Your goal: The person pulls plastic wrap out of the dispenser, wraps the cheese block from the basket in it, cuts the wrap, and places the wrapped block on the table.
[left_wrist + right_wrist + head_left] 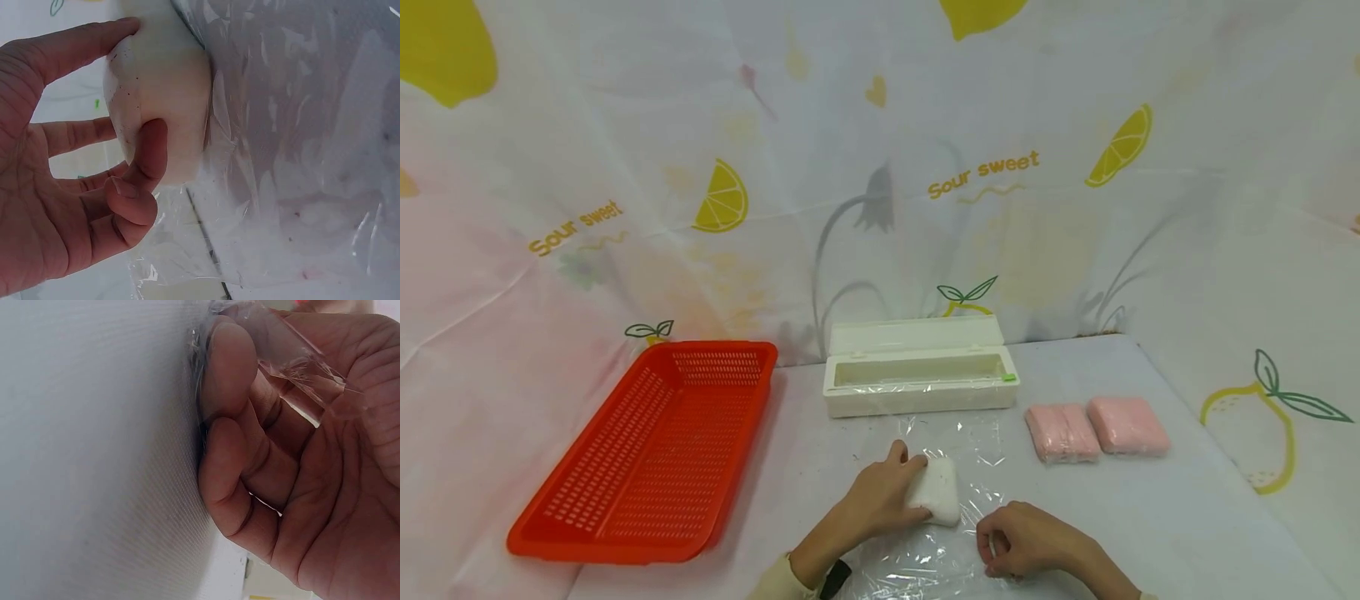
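Observation:
My left hand [887, 498] grips a white rounded block [940, 492], thumb on its near side and fingertips at its far edge. Dark specks dot the block's side in the left wrist view. Under it spreads clear plastic film [898, 567], wrinkled and shiny, running back toward a long white box [917, 404] whose lid stands up. Right of the block, my right hand [1033, 537] has curled fingers pinching the film's edge low at the table. In the right wrist view, a fold of film [306, 359] crosses in front of the curled fingers.
A red slotted basket [673, 467] stands on the left of the white-covered table [1187, 533]. Two pink blocks, a creased one [1062, 433] and a smoother one [1127, 425], lie side by side at right, shiny as if film-wrapped. A lemon-printed cloth [880, 167] hangs behind.

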The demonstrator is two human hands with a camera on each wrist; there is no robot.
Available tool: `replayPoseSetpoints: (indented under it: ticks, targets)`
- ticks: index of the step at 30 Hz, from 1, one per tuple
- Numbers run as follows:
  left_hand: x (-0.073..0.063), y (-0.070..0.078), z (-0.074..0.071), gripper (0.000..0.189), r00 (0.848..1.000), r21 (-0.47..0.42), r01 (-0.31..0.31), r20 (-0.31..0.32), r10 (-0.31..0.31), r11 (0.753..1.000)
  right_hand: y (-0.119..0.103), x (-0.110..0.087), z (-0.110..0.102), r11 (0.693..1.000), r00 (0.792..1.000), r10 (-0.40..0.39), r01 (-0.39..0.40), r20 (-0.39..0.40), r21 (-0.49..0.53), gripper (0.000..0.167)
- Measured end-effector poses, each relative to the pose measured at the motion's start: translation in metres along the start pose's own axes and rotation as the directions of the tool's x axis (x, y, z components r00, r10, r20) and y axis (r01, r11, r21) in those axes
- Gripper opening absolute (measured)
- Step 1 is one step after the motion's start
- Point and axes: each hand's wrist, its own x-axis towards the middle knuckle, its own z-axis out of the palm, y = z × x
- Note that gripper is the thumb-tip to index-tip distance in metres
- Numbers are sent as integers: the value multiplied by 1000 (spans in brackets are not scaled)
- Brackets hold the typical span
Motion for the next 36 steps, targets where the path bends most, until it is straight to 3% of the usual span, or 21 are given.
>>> replayPoseSetpoints:
  ticks: [7, 11, 15, 22, 28, 31, 36]
  targets:
    - [-1, -4, 3, 67, 1000, -41, 17, 16, -16, 999, 1, 0, 1, 1000, 1000, 4, -5, -8, -23, 20]
    - [-9, -3, -1, 78, 999, -20, 35, 21, -35, 999, 2, 0, 2, 1000, 1000, -3, 2, -4, -14, 20]
    - [-30, -1, -10, 88, 999, -54, 41, 38, -39, 998, 2, 0, 3, 1000, 1000, 2, -2, -3, -3, 19]
    - [-68, -7, -14, 95, 994, -103, -13, 106, 24, 995, 0, -3, 1, 999, 999, -31, 29, -26, -45, 18]
    - [-87, -12, -11, 86, 987, -149, -50, 141, 71, 988, -2, -3, 1, 999, 999, -13, 12, -30, -48, 19]
    - [-94, -16, -8, 78, 978, -183, -57, 188, 92, 981, -1, -3, 2, 999, 999, -12, 11, -31, -35, 19]
    - [-105, -22, 0, 63, 965, -151, -126, 211, 156, 980, 0, -4, 2, 999, 998, -44, 43, -35, -24, 19]
